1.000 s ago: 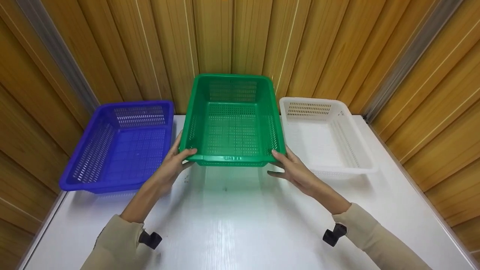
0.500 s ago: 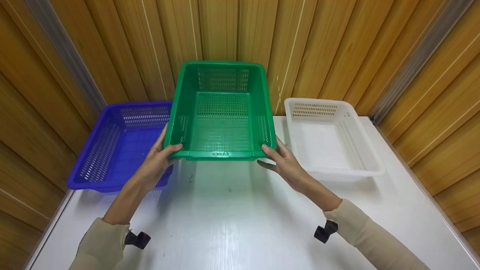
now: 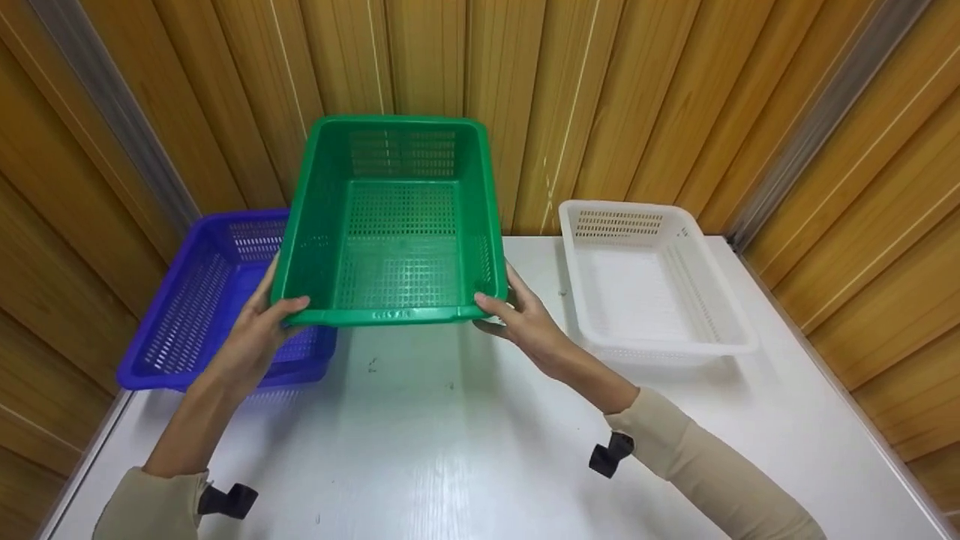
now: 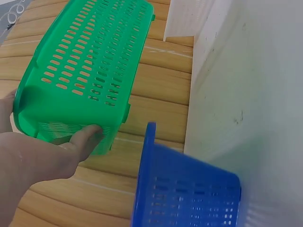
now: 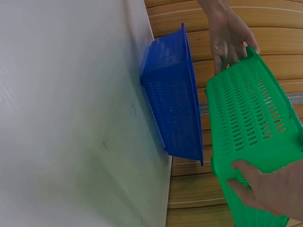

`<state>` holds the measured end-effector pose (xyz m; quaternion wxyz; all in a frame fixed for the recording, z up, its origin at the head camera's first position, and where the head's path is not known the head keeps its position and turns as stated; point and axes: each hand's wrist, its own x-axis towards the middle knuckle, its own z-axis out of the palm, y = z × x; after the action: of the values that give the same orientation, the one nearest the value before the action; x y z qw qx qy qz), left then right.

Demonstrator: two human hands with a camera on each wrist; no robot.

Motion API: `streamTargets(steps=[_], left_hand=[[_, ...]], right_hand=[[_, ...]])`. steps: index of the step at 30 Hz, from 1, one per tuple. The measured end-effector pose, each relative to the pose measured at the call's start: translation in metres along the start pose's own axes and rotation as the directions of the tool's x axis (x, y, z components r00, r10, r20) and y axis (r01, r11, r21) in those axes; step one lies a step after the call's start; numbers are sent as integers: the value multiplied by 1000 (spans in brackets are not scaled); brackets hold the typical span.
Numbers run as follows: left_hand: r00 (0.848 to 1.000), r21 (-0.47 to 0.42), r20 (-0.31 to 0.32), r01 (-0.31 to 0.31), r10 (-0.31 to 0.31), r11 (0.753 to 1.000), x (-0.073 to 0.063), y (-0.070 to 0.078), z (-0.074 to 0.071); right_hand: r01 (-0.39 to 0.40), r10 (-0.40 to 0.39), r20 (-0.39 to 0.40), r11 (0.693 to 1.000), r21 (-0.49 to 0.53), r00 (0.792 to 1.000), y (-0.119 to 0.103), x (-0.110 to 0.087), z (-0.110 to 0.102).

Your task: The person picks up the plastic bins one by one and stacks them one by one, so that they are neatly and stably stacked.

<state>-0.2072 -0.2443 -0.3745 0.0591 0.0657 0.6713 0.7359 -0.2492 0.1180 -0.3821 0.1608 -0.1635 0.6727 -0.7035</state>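
Observation:
A green plastic basket (image 3: 401, 244) with slotted sides hangs in the air above the table, its inside bare. My left hand (image 3: 251, 330) grips its near left corner, thumb over the rim and fingers under the side. At the near right corner my right hand (image 3: 529, 326) holds it the same way. The basket overlaps the right part of a blue-purple basket (image 3: 180, 322) in the head view. Both wrist views show the green basket (image 4: 90, 61) raised off the table, apart from the blue one (image 5: 170, 94).
To the right, a white basket (image 3: 652, 292) stands on the white table (image 3: 450, 450). Wood-panelled walls (image 3: 517, 90) close off the back and both sides. A small black device (image 3: 611, 454) sits at each sleeve cuff.
Both hands have carried the green basket up and to the left, from between the other two baskets to partly over the blue-purple one. The grip is unchanged.

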Motion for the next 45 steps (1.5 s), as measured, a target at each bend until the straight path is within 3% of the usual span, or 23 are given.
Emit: streamTargets(steps=[21,29,38,42,45], left_hand=[[997,87,-46,-65,69,994,-51,8,-66],[995,128,-80,-53,63,990,-68,15,-106],[981,55,-175,-76,84,996,-79,-2,-145],[980,42,-154,-119,124,992,-77,-8,-158],[981,78,-158,-102,113,992,-77,-12,-165]], right_hand=[[16,-20,78,999,46,997,6,29,71],[53,-68,126,991,121,990,12,35,101],[40,-70,196,988,149,978,16,44,128],[21,-54,194,986,168,980,21,49,134],[9,-42,191,985,170,981,25,51,137]])
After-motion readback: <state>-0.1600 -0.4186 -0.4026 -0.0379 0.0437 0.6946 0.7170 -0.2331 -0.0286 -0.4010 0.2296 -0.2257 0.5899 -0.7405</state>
